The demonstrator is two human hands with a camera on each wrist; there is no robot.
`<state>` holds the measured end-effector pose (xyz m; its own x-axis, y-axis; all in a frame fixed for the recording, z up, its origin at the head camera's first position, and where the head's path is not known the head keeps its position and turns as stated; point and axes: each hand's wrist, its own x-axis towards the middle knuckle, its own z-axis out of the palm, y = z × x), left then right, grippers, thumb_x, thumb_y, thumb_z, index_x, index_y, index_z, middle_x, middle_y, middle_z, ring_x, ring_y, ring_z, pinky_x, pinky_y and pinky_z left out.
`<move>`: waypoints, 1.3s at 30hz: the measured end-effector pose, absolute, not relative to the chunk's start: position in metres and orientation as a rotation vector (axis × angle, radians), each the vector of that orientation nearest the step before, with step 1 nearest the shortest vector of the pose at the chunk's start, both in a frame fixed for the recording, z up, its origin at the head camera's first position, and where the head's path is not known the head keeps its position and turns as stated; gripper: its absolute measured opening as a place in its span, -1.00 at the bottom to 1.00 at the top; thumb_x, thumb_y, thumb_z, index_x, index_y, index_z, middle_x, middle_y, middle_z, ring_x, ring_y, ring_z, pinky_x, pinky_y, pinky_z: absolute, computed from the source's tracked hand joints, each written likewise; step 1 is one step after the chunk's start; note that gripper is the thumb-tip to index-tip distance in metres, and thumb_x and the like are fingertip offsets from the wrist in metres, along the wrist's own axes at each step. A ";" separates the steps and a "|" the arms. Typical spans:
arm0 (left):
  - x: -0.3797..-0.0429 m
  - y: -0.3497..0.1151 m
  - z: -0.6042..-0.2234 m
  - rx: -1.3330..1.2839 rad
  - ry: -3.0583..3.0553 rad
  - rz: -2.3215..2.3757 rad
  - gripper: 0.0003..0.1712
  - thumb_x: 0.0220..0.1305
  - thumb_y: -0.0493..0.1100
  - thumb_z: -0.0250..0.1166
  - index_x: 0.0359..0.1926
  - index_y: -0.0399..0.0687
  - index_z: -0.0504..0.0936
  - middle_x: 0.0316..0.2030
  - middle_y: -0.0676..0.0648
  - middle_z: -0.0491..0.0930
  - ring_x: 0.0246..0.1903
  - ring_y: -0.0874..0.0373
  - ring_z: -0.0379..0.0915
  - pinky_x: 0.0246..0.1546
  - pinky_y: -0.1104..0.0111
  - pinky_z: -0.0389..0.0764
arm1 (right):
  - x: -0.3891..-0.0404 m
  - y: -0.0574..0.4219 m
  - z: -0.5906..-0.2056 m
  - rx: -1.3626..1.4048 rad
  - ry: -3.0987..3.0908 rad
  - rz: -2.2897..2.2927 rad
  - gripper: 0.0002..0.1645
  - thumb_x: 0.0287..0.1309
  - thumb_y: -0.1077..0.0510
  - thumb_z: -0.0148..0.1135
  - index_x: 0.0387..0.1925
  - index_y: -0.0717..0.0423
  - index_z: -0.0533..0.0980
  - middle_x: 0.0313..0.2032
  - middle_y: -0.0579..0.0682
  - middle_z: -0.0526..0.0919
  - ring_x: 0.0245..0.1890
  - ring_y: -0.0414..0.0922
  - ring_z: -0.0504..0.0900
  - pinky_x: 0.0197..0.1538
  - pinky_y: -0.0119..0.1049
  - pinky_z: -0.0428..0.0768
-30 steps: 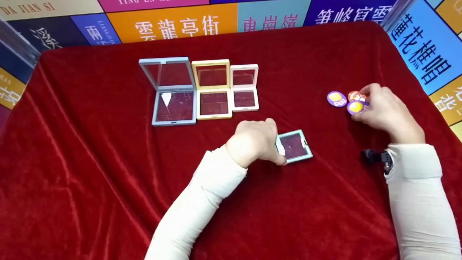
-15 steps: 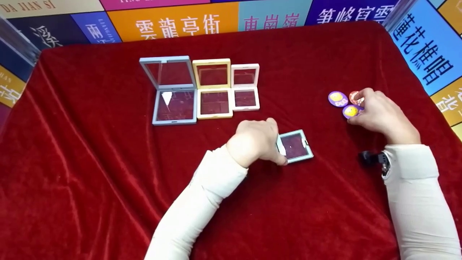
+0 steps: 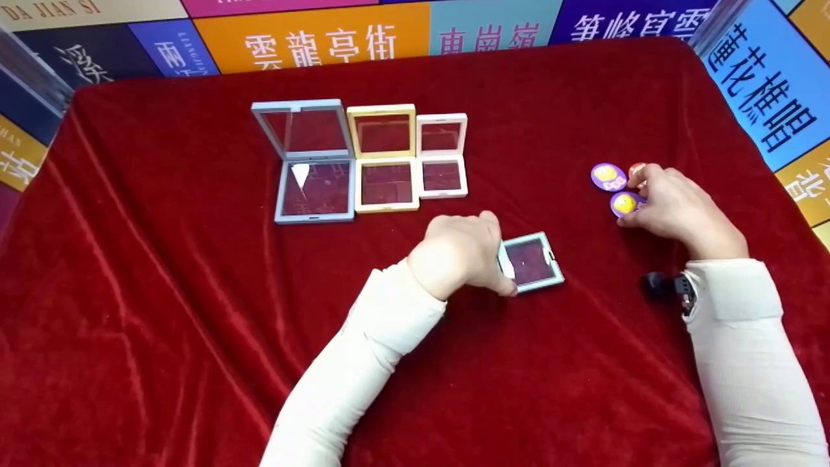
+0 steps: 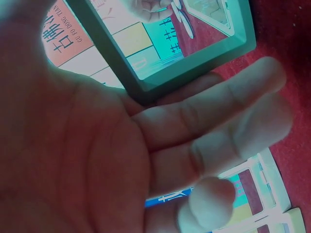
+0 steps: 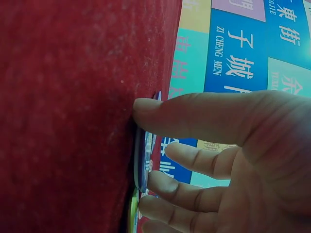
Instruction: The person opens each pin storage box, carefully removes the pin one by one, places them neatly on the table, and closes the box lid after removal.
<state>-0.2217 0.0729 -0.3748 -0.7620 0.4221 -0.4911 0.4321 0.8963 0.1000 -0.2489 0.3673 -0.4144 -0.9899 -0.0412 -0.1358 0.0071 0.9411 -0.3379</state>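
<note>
A small teal hinged display frame (image 3: 541, 285) stands unfolded on the red cloth, one panel flat. My left hand (image 3: 460, 253) holds its raised panel (image 4: 194, 67) at the edge; in the left wrist view several other fingers stretch out past it. On the right, my right hand (image 3: 681, 211) has its thumb and fingers at the edges of a purple round badge (image 3: 624, 205) with a yellow picture. Beside it lie another purple badge (image 3: 608, 176) and a red badge (image 3: 637, 174), partly covered by my fingers. A yellow-edged disc (image 5: 133, 208) shows low in the right wrist view.
Three unfolded hinged frames stand side by side toward the back left: blue (image 3: 314, 219), yellow (image 3: 387, 207) and white (image 3: 444, 193). The red cloth (image 3: 194, 363) has folds on the left. Printed panels (image 3: 311, 48) border the table at the back and sides.
My right hand has moved left and slightly nearer, and the purple badge beneath its fingers has slid the same way. The left hand and teal frame stay put.
</note>
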 end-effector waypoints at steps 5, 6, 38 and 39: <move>-0.222 0.073 -0.375 0.610 2.542 -0.017 -0.10 -0.20 0.48 0.34 0.00 0.01 0.30 -0.29 0.09 0.54 -0.23 0.21 0.51 -0.05 0.26 0.49 | -0.249 0.367 -0.413 -0.017 2.945 -0.514 -0.42 -0.13 0.18 0.37 -0.03 0.25 0.37 -0.21 0.32 0.48 -0.21 0.17 0.43 -0.17 -0.02 0.32; -0.222 0.073 -0.375 0.610 2.541 -0.014 -0.10 -0.20 0.48 0.34 0.00 0.01 0.29 -0.30 0.09 0.54 -0.23 0.21 0.51 -0.05 0.26 0.49 | -0.249 0.366 -0.413 -0.013 2.944 -0.516 -0.41 -0.11 0.17 0.36 -0.02 0.26 0.37 -0.20 0.33 0.48 -0.20 0.17 0.42 -0.15 -0.01 0.32; -0.229 0.068 -0.373 0.807 2.583 0.002 -0.43 -0.03 0.31 0.36 -0.15 0.05 0.50 -0.24 0.08 0.61 -0.16 0.13 0.57 -0.12 0.17 0.57 | -0.212 0.265 -0.407 -0.901 2.771 -0.238 -0.75 -0.13 0.05 0.45 -0.60 -0.14 0.47 -0.55 -0.18 0.42 -0.56 -0.28 0.34 -0.47 -0.38 0.32; -0.230 0.067 -0.372 0.820 2.596 -0.005 -0.50 0.00 0.29 0.35 -0.20 0.07 0.54 -0.25 0.08 0.63 -0.18 0.11 0.58 -0.14 0.16 0.58 | -0.211 0.265 -0.406 -0.881 2.737 -0.231 -0.74 -0.13 0.04 0.45 -0.63 -0.16 0.46 -0.59 -0.20 0.42 -0.58 -0.29 0.32 -0.48 -0.39 0.30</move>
<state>-0.2300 0.0673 -0.3725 -0.7398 0.5486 -0.3895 0.5500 0.8266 0.1195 -0.2115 0.2650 -0.4061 -0.7836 -0.5906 -0.1928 -0.5500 0.8038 -0.2267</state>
